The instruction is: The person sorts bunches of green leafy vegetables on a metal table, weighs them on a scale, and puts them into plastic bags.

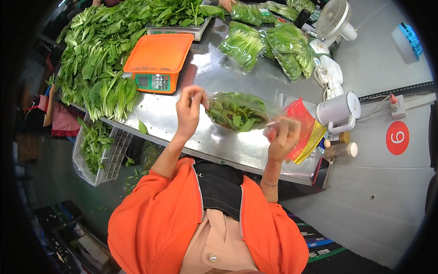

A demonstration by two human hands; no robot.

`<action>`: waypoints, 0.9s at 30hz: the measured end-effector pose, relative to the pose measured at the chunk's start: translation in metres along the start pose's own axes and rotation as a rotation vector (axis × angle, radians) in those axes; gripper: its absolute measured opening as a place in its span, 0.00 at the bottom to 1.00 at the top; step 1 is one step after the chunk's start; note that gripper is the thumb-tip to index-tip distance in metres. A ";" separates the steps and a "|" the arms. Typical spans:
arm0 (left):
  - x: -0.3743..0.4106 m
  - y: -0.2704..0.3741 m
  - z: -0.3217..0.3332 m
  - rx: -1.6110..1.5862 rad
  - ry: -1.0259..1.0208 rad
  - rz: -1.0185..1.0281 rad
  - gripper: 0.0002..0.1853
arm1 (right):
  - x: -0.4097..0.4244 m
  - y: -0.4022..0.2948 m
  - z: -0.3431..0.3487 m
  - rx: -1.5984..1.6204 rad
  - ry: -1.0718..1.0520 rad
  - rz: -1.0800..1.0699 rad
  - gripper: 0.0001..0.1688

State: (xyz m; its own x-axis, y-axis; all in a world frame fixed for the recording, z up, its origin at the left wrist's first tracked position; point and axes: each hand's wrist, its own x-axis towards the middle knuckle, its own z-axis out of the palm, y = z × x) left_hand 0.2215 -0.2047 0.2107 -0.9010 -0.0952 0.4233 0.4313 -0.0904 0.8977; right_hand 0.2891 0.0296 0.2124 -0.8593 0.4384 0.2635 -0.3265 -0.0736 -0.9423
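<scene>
A clear plastic bag of leafy greens [241, 113] is stretched between my two hands above the steel table. My left hand [190, 109] pinches its upper left corner, while my right hand [284, 137], somewhat blurred, pinches the opposite corner. Under and beside my right hand lies a red and yellow plastic package [306, 132]. An orange digital scale [159, 58] with a bare pan stands beyond my left hand. Filled bags of greens [243, 46] lie at the back right, and a large heap of loose leafy greens [99, 58] covers the table's left side.
A white kettle [335, 111], jars [342, 150] and a phone [321, 173] line the table's right edge, with a fan [333, 20] behind. A white crate of greens [111, 157] stands below the table at left. Other people's hands show at the far side; another person [63, 114] is at left.
</scene>
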 end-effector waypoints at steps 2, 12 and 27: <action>0.015 -0.043 -0.007 -0.068 0.007 -0.146 0.05 | 0.018 0.040 0.000 0.059 0.051 0.071 0.06; 0.019 -0.044 -0.013 -0.160 -0.238 -0.262 0.14 | 0.038 0.049 -0.008 0.131 -0.025 0.161 0.12; 0.020 -0.010 -0.042 0.296 -0.091 -0.076 0.08 | 0.010 0.009 0.017 0.140 -0.074 0.101 0.15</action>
State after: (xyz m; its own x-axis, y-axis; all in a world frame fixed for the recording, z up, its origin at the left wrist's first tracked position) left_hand 0.2009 -0.2478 0.2048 -0.9363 -0.0093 0.3511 0.3423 0.1995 0.9182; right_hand 0.2708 0.0184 0.2102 -0.9154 0.3561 0.1879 -0.2840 -0.2404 -0.9282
